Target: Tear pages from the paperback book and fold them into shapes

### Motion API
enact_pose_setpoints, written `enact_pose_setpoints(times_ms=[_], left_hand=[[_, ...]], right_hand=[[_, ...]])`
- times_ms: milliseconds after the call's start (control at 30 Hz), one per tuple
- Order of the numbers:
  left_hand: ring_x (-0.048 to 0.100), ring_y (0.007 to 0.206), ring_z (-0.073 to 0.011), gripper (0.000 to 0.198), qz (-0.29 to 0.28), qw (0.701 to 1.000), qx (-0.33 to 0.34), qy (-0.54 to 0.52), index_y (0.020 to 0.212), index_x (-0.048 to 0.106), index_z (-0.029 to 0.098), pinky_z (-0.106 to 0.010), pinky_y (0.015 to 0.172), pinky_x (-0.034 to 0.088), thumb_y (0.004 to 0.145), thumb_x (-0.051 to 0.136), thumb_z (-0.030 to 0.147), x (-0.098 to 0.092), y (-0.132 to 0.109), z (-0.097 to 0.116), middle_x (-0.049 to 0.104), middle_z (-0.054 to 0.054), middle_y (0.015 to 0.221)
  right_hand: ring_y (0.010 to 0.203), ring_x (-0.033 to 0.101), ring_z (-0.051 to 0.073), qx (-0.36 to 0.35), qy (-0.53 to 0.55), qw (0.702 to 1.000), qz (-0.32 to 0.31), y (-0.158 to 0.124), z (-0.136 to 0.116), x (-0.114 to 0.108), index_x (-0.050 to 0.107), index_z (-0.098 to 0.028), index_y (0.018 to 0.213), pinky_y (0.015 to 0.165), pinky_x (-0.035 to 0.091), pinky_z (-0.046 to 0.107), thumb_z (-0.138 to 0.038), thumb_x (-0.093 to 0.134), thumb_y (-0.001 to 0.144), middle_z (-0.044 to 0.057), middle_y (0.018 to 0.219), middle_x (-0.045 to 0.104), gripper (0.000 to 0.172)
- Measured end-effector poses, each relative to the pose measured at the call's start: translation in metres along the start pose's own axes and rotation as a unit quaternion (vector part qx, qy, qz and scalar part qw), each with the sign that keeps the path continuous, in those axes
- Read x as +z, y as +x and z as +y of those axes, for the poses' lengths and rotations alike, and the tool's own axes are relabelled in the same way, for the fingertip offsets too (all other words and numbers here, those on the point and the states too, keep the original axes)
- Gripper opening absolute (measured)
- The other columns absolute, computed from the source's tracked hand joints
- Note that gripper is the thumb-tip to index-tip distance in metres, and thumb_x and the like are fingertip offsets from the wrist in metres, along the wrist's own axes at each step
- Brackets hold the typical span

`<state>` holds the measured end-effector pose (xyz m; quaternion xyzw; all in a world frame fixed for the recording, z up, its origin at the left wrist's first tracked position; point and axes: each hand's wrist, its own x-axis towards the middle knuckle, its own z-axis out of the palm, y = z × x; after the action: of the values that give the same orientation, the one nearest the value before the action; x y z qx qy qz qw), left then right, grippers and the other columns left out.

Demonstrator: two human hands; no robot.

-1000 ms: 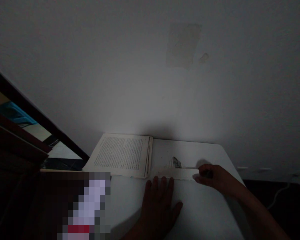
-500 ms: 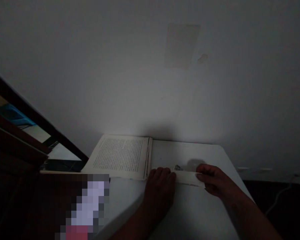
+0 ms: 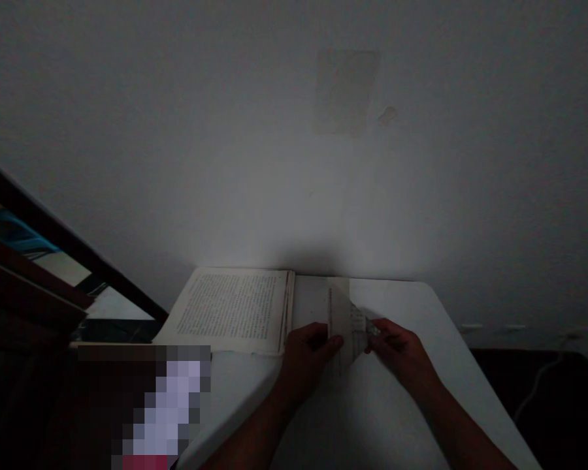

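while the room is dim, the folded sheet of paper (image 3: 345, 321) shows clearly enough: it is lifted off the desk (image 3: 421, 391) and held between the two hands, its long axis running roughly up and away from the person, with a printed flap folded down on the right side. the left hand (image 3: 310, 356) pinches the sheet's left lower edge, fingers (image 3: 334, 342) closed over it from the left; the right hand (image 3: 402, 352) grasps the printed flap from the right, fingertips meeting the paper just across from the left ones. so the sheet lies directly between the two sets of fingers, touching both, and neither hand is plainly nearer than the other.

just left of the left fingers, an open book (image 3: 232, 310) lies flat on the desk, its spine side near the paper but apart from it; whether the sheet came from it cannot be told. farther left of the fingers stands a dark slanted frame (image 3: 73, 251), and below that a blurred patch hides whatever is there. no container is in view. beyond the fingers rises a pale wall (image 3: 294, 163) with a faint rectangular mark.
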<state>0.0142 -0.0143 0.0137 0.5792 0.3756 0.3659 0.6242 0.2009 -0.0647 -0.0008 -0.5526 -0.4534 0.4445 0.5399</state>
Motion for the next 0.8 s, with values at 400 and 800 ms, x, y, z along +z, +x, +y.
enact_pose_setpoints(times_ms=[400,800], left_hand=[[0.05,0.054,-0.0121,0.029,0.028,0.999,-0.022,0.04,0.062,0.063,0.012,-0.022,0.053,0.038,0.075,0.06,0.037,0.004,-0.005,-0.009,0.055,0.001,0.055],[0.047,0.049,-0.0107,0.036,-0.022,0.998,-0.052,0.015,0.06,0.064,0.01,-0.022,0.049,0.035,0.075,0.059,0.042,0.002,-0.006,-0.012,0.052,0.001,0.052]], right_hand=[[0.068,0.065,0.018,0.039,0.005,0.999,-0.031,-0.005,0.0,0.015,0.069,-0.018,0.092,0.063,0.052,0.028,-0.038,0.07,0.072,0.003,0.078,0.071,0.028],[0.071,0.066,0.023,0.057,0.051,0.994,-0.073,-0.008,-0.007,0.015,0.072,-0.016,0.089,0.069,0.051,0.034,-0.04,0.071,0.07,0.005,0.076,0.072,0.03]])
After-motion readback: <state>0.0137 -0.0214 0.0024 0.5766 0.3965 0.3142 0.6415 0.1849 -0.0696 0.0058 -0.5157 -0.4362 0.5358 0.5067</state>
